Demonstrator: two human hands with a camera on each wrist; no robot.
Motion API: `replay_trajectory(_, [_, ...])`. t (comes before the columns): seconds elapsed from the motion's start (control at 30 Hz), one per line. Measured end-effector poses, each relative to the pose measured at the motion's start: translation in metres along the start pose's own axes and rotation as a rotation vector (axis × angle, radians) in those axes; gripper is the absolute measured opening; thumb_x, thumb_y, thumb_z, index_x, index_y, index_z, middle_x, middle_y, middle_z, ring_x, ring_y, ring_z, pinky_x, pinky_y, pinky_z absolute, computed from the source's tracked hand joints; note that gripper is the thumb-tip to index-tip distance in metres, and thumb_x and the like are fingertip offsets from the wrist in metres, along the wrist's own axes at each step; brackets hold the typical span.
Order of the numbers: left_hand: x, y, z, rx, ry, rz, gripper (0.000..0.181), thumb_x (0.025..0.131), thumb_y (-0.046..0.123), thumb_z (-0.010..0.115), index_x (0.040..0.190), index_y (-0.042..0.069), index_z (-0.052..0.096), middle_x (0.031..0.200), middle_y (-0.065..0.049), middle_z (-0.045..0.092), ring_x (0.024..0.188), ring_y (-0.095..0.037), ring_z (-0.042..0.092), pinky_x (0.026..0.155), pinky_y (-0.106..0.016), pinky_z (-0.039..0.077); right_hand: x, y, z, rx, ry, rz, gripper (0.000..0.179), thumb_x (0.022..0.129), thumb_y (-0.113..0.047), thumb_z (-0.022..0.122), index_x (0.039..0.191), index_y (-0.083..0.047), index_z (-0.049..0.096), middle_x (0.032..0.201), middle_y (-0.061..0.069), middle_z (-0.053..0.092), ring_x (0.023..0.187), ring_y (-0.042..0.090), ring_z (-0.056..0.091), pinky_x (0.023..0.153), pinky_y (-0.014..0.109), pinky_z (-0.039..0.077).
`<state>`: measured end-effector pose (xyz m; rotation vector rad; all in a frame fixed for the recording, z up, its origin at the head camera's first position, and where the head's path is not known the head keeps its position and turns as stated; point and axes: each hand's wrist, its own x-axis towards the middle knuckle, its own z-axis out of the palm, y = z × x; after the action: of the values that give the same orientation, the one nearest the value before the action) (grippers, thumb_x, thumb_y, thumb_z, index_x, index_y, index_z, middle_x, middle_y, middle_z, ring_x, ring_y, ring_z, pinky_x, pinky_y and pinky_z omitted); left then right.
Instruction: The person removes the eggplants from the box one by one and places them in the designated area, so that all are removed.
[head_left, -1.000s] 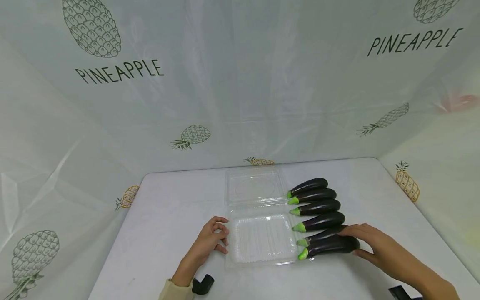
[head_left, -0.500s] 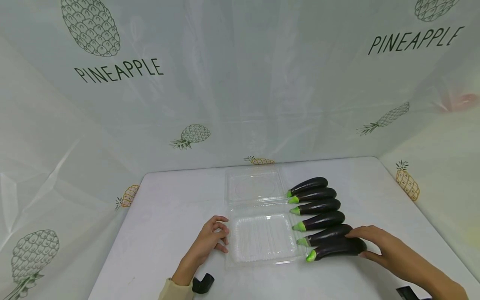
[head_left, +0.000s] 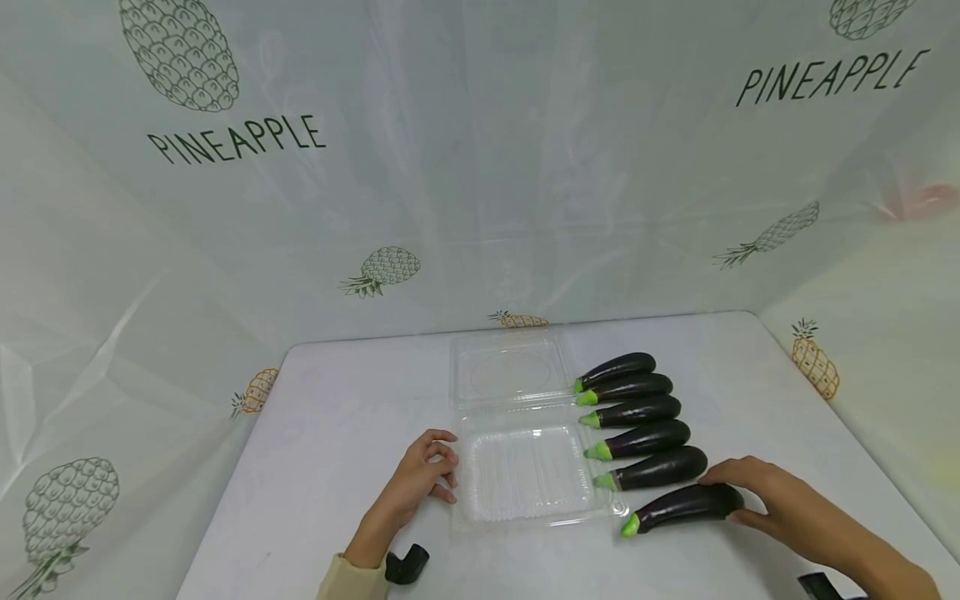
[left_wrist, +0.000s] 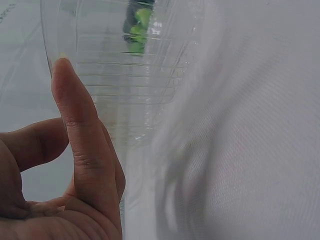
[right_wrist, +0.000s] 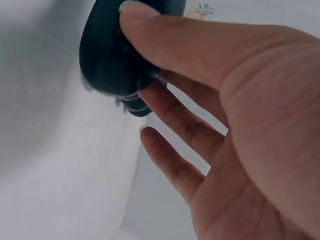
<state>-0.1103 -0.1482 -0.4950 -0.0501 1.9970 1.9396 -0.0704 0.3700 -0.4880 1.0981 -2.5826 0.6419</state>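
Note:
My right hand (head_left: pixel 772 492) pinches the blunt end of a dark purple eggplant (head_left: pixel 690 508) between thumb and fingers, seen close in the right wrist view as a dark shape (right_wrist: pixel 112 55). Its green stem end points left, towards a clear plastic clamshell container (head_left: pixel 528 518). The container lies open, with its lid (head_left: pixel 510 375) folded back behind the base. At the base's left edge rests my left hand (head_left: pixel 416 475), its fingers loosely bent. In the left wrist view, a fingertip (left_wrist: pixel 62 67) lies against the container's rim, with no clear grip round it.
Several more eggplants (head_left: pixel 641 437) lie in a column right of the container, stem ends facing it. All stand on a white table (head_left: pixel 352 392). A pineapple-printed sheet (head_left: pixel 480 167) hangs behind and at the sides.
The nearest eggplant, held by my right hand, has shifted right and towards me, away from the column and the container. My left hand has stayed in place.

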Motion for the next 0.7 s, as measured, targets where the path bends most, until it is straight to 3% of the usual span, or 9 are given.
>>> replay_trajectory(0.13, [0.0,0.0,0.0,0.002,0.003,0.0,0.039,0.103,0.0,0.059,0.139,-0.007,0.044,0.097,-0.006,0.056,0.071,-0.017,0.06,0.053,-0.028,0.059,0.004,-0.001,0.004,-0.058,-0.067,0.055,0.066,0.055,-0.003,0.099,0.114,-0.019,0.074,0.111,-0.01,0.071,0.105,0.006,0.064,0.095,0.0,0.039])
replay_trajectory(0.3, [0.0,-0.001,0.0,0.003,0.005,0.0,0.039,0.104,0.0,0.059,0.14,-0.007,0.044,0.098,-0.006,0.056,0.071,-0.017,0.06,0.053,-0.028,0.059,0.01,-0.005,0.007,-0.135,-0.184,0.147,0.056,0.06,-0.009,0.099,0.109,-0.021,0.076,0.108,-0.012,0.07,0.101,0.014,0.065,0.081,0.027,0.06])
replay_trajectory(0.37, [0.0,-0.002,0.0,0.002,0.002,0.002,0.039,0.104,0.0,0.059,0.14,-0.007,0.044,0.098,-0.006,0.056,0.071,-0.017,0.06,0.053,-0.028,0.059,0.012,-0.007,0.008,-0.153,-0.177,0.147,0.056,0.059,-0.008,0.099,0.108,-0.021,0.076,0.107,-0.012,0.069,0.1,0.014,0.065,0.079,0.034,0.061])
replay_trajectory(0.7, [-0.001,-0.001,0.0,-0.005,-0.019,0.017,0.042,0.102,-0.001,0.058,0.14,-0.01,0.043,0.097,-0.005,0.056,0.07,-0.015,0.061,0.053,-0.027,0.06,0.018,-0.007,0.016,-0.215,-0.112,0.135,0.058,0.054,-0.004,0.101,0.104,-0.02,0.077,0.104,-0.01,0.065,0.096,0.018,0.062,0.077,0.036,0.061])
